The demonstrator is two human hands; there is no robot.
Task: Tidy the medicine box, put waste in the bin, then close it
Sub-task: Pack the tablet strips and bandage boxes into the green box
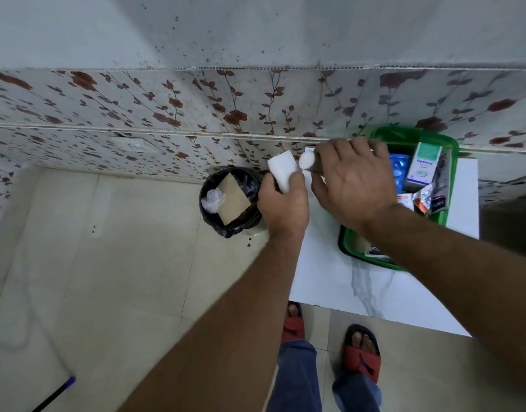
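My left hand (282, 203) grips a small white carton (281, 169), held over the left edge of the white table. My right hand (355, 181) is closed around a small bottle with a white cap (307, 160), the cap just beside the carton. Behind my right hand stands the green medicine box (447, 138) on the table, open, holding a teal-and-white carton (423, 166), a blue blister pack (400, 171) and crumpled foil strips (431, 199). The bin (230, 200), lined with a black bag, stands on the floor left of the table with a brown card and clear plastic inside.
The white marble-look table (339, 281) stands against a flower-patterned tiled wall (166, 114). My feet in red sandals (362, 358) are on the pale floor tiles below. A dark stick with a blue end (58, 392) lies at the lower left.
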